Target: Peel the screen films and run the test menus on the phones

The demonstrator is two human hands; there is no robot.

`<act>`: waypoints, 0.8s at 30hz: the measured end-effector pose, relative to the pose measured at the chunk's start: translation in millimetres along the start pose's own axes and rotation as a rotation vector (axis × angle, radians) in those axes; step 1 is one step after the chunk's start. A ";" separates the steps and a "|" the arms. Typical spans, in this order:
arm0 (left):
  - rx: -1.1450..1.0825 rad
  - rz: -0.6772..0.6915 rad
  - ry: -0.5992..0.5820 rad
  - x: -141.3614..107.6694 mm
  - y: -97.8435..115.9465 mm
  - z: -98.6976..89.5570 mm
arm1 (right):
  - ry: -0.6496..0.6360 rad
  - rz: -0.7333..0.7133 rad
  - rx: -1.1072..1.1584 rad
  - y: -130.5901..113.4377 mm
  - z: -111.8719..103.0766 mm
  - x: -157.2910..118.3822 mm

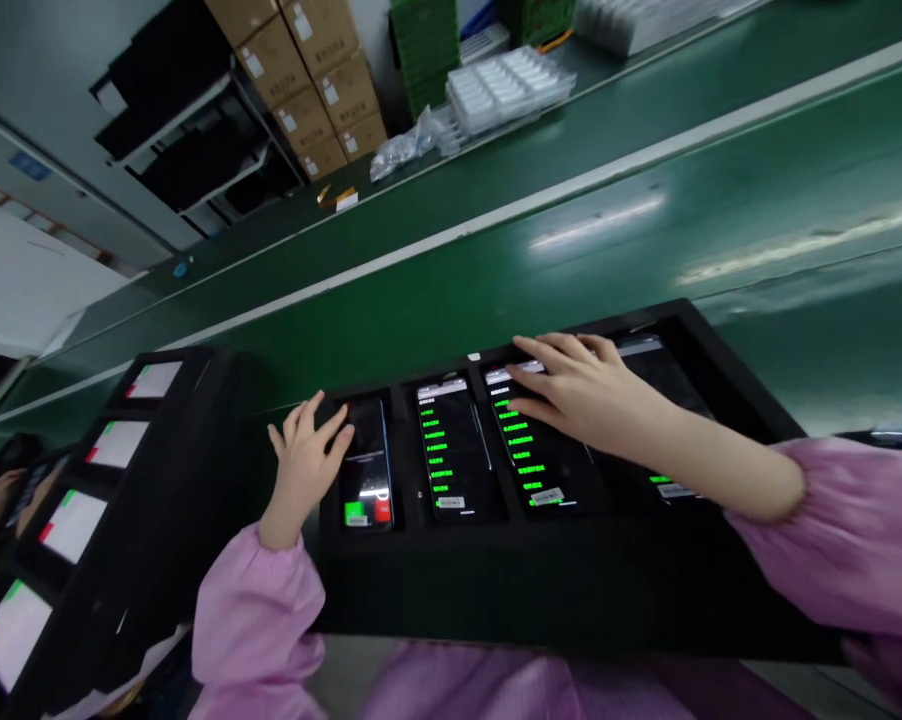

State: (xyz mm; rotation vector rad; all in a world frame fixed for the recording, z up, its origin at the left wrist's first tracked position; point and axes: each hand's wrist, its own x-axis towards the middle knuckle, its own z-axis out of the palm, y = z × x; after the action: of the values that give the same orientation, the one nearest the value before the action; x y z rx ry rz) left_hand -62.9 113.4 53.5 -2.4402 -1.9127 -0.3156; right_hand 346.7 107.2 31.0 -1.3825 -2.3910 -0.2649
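A black tray (pixel 410 535) holds several phones with lit screens. My left hand (pixel 306 455) has its fingers spread at the top left of the leftmost phone (pixel 367 475), whose screen shows a green and a red button. Beside it lies a second phone (pixel 455 450) with green lines of text, touched by neither hand. My right hand (pixel 578 385) reaches over the third phone (pixel 530 455), fingers apart near its upper part. Under my right forearm is a fourth phone (pixel 680 385), partly covered. Neither hand holds anything.
Another black tray (pixel 121 520) with white-lit screens stands at the left, near another person's hands (pixel 8 500). The green conveyor (pixel 436 300) runs behind. Clear plastic trays (pixel 503 90), a plastic bag (pixel 406 150) and stacked cartons (pixel 308 80) are farther back.
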 end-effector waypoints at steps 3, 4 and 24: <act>-0.014 0.078 -0.006 7.2 14.7 -1.9 | 0.015 -0.028 0.040 13.9 -14.8 -22.0; -0.028 0.120 -0.002 9.7 22.7 -2.0 | 0.024 0.015 0.068 21.7 -23.3 -30.5; -0.167 -0.049 0.054 -13.0 -18.0 15.1 | -0.022 0.307 0.117 67.0 -29.0 -63.4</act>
State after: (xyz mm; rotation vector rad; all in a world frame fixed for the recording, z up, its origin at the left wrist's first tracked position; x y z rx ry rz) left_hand -81.0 107.6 34.6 -2.4576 -2.0020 -0.5583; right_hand 439.7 80.6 30.7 -1.6738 -2.1327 -0.0273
